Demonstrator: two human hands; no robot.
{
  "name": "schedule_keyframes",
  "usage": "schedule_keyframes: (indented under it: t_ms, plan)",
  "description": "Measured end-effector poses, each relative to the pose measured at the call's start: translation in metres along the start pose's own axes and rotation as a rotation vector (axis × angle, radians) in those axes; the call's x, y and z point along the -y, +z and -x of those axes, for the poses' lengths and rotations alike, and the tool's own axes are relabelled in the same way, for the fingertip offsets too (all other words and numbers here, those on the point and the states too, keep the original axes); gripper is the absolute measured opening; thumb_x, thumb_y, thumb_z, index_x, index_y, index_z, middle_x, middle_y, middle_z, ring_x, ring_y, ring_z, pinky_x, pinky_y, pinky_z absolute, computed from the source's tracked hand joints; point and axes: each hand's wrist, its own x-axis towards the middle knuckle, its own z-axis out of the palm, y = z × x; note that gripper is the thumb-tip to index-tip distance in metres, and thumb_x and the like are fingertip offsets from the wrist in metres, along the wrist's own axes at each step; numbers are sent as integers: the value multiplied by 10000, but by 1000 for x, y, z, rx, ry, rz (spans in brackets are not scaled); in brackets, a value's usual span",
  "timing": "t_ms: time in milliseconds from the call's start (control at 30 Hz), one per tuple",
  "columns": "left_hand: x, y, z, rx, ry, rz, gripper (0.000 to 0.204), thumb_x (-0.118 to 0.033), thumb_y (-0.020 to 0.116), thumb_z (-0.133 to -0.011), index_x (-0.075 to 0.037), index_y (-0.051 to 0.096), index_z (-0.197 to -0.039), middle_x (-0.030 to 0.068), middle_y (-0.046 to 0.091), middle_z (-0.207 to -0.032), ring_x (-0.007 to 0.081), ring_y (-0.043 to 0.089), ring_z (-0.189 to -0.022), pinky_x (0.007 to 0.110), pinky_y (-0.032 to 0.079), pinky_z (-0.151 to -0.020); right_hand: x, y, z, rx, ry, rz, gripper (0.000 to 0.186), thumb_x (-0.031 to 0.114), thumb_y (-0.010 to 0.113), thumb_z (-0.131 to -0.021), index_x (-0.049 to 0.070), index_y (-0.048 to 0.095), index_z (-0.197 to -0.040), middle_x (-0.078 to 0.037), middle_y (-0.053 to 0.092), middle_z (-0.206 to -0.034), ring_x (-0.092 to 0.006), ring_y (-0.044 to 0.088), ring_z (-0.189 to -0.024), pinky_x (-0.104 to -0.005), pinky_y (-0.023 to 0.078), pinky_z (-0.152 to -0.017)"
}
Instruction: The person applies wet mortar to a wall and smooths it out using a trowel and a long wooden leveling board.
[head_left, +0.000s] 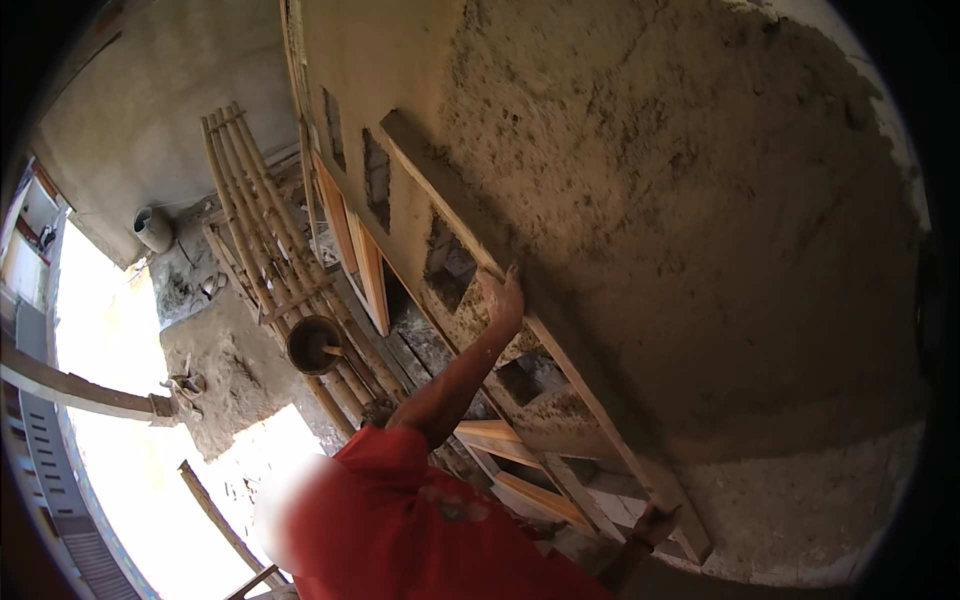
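Observation:
A long, straight wooden board [595, 395] lies slantwise against the mortar-coated wall [640, 200]. My left hand [503, 300] grips it near the middle, with the thumb along its upper side. Close to the board's lower right end, my right hand [655, 525] is closed around its edge, dark and partly in shadow. Pale mortar marks the left hand and wrist. Beneath the board are block-shaped openings [450, 262] in the wall. Fresh plaster above it looks rough and pitted in places and smoother toward the right.
Orange-brown wooden frames [365, 270] sit below the openings. A bamboo pole platform [270, 235] runs alongside the wall, carrying a round pan [315, 345] with a tool inside. On the floor stand a bucket [153, 230] and a heap of sand or mortar [225, 375]. A curved beam [85, 385] crosses the left.

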Motion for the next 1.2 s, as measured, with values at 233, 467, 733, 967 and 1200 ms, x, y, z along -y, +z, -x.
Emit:
schedule_keyframes:
  t_ms: [233, 467, 733, 967, 1200]
  plan:
    - [-45, 4, -63, -94, 236, -70, 574, -228, 635, -912, 110, 331, -1262, 297, 505, -1214, 395, 542, -1104, 452, 417, -939, -13, 84, 38, -34, -57, 142, 427, 323, 583, -940, 26, 563, -1246, -141, 605, -1235, -263, 595, -1122, -381, 531, -921]
    - [-81, -2, -70, -87, 149, -27, 593, -247, 663, -888, 109, 347, -1241, 297, 519, -1175, 406, 549, -1111, 443, 437, -903, -9, 108, 45, -9, 82, 78, 452, 343, 608, -920, 23, 567, -1235, -125, 612, -1222, -243, 602, -1106, -364, 526, -909]
    - [-19, 16, 1, -22, 69, -72, 660, -282, 644, -905, 132, 324, -1308, 338, 502, -1231, 436, 535, -1133, 463, 436, -924, 35, 15, -5, -29, 1, 129, 450, 373, 546, -947, 39, 564, -1248, -112, 602, -1243, -236, 571, -1158, -372, 477, -975]
    - [-65, 16, 1, 0, 182, -88, 787, -322, 609, -920, 196, 221, -1367, 368, 455, -1304, 460, 486, -1205, 449, 388, -998, 28, 64, 20, -45, -43, 90, 459, 379, 566, -937, 35, 568, -1241, -105, 617, -1231, -243, 581, -1141, -370, 478, -950]
    - [-123, 21, -44, -90, 304, -37, 599, -290, 658, -882, 137, 379, -1196, 356, 506, -1208, 452, 534, -1137, 465, 415, -946, 16, 134, 55, -65, -55, 40, 467, 365, 608, -919, 6, 573, -1215, -117, 622, -1226, -247, 595, -1121, -378, 477, -954]
